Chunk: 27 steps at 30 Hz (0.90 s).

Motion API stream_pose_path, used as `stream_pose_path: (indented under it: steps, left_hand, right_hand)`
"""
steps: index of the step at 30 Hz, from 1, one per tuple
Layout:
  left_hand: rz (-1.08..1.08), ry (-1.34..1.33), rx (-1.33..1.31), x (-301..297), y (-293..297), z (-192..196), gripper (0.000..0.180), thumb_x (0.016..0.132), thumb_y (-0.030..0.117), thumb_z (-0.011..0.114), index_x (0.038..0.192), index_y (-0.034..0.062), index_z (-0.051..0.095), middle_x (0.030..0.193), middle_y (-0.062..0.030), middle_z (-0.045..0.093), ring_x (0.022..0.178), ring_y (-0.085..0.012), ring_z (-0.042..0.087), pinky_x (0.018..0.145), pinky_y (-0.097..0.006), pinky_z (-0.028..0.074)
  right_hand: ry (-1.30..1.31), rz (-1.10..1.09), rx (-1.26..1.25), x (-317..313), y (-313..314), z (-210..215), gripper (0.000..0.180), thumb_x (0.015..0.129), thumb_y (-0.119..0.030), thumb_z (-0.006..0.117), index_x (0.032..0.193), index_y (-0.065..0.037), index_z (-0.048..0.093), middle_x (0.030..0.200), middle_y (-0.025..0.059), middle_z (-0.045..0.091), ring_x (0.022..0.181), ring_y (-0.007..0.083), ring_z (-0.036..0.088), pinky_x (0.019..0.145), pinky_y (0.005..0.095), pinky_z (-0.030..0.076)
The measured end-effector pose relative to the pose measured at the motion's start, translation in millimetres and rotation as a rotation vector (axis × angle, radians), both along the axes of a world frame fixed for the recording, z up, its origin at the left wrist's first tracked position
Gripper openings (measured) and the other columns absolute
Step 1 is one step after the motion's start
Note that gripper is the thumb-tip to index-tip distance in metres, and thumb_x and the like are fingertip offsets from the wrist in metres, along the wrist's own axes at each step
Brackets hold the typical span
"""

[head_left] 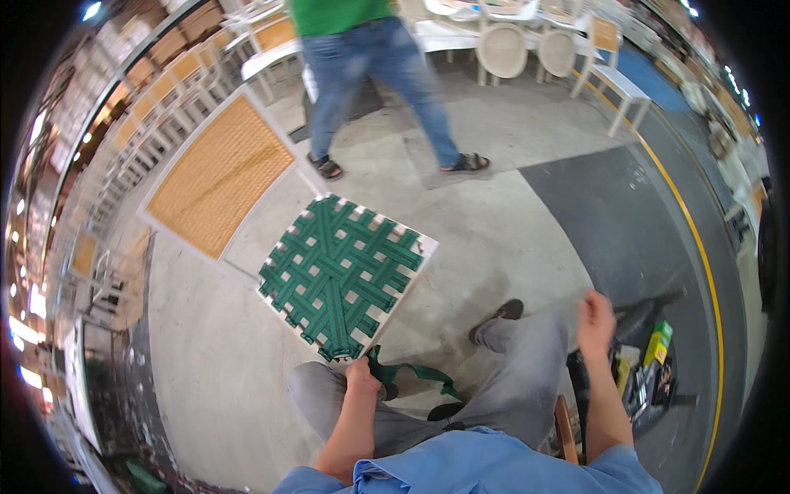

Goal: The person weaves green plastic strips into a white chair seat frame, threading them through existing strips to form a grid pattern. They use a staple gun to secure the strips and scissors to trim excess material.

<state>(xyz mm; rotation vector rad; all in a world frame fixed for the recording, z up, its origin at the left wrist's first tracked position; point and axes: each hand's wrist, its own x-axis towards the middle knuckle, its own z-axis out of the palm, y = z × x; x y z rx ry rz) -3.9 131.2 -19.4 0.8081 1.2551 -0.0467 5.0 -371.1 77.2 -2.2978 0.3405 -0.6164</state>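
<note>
A square pale wooden seat frame woven with crossing green webbing straps (pixel 341 274) stands tilted on one corner above the knee, a loose green strap tail (pixel 415 375) trailing from its lowest corner.

A person in jeans (pixel 380 62) walks at twelve o'clock. A cane-panelled frame (pixel 218 177) lies at ten o'clock on the concrete floor (pixel 510 222). White chairs (pixel 527 45) stand at one o'clock; a yellow line (pixel 687 222) curves at three.

The concrete floor (pixel 510 214) carries a wooden frame with tan woven cane (pixel 218 177) lying flat, white chairs (pixel 527 49) standing at the back, and a darker mat (pixel 625 230) edged by a yellow line (pixel 699 247).
</note>
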Motion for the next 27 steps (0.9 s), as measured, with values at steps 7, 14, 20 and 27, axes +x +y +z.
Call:
stream_pose_path:
  steps: [7, 14, 20, 27]
  left_hand:
    - [0.105, -0.078, -0.096, 3.8, 4.8, -6.5, 0.032, 0.105, 0.003, 0.039, 0.134, -0.0048, 0.051, 0.119, -0.0169, 0.065, 0.096, -0.0327, 0.073, 0.074, -0.051, 0.060]
    - [0.123, -0.076, -0.218, 9.5, 18.0, -17.2, 0.032, 0.104, 0.004, 0.034, 0.131, -0.0057, 0.048, 0.111, -0.0253, 0.066, 0.089, -0.0347, 0.070, 0.070, -0.050, 0.059]
    - [0.171, -0.005, -0.033, 6.5, 41.0, 1.3, 0.031, 0.099, 0.000, 0.037, 0.121, -0.0058, 0.058, 0.095, -0.0196, 0.069, 0.077, -0.0314, 0.068, 0.066, -0.044, 0.056]
    - [0.159, -0.128, 0.241, 7.9, 56.0, -5.7, 0.029, 0.089, -0.005, 0.046, 0.111, -0.0046, 0.065, 0.093, -0.0164, 0.068, 0.078, -0.0294, 0.068, 0.065, -0.044, 0.057]
  right_hand:
    - [0.312, 0.599, 0.060, 263.5, 264.7, -63.4, 0.040, 0.096, -0.037, 0.071, 0.122, -0.007, 0.070, 0.110, 0.0146, 0.074, 0.096, 0.0282, 0.072, 0.085, 0.0380, 0.056]
    - [0.930, 0.736, 0.093, 324.0, 320.5, -94.4, 0.060, 0.099, -0.056, 0.057, 0.135, -0.009, 0.065, 0.128, 0.0192, 0.070, 0.116, 0.0352, 0.067, 0.098, 0.0438, 0.051]
    - [0.782, 0.657, 0.119, 278.8, 312.8, -109.9, 0.064, 0.101, -0.057, 0.054, 0.142, -0.009, 0.059, 0.130, 0.0213, 0.069, 0.124, 0.0375, 0.063, 0.103, 0.0446, 0.048]
    - [0.644, 0.570, 0.168, 193.7, 293.5, -117.1, 0.066, 0.103, -0.055, 0.051, 0.150, -0.009, 0.049, 0.133, 0.0246, 0.065, 0.126, 0.0420, 0.060, 0.106, 0.0467, 0.047]
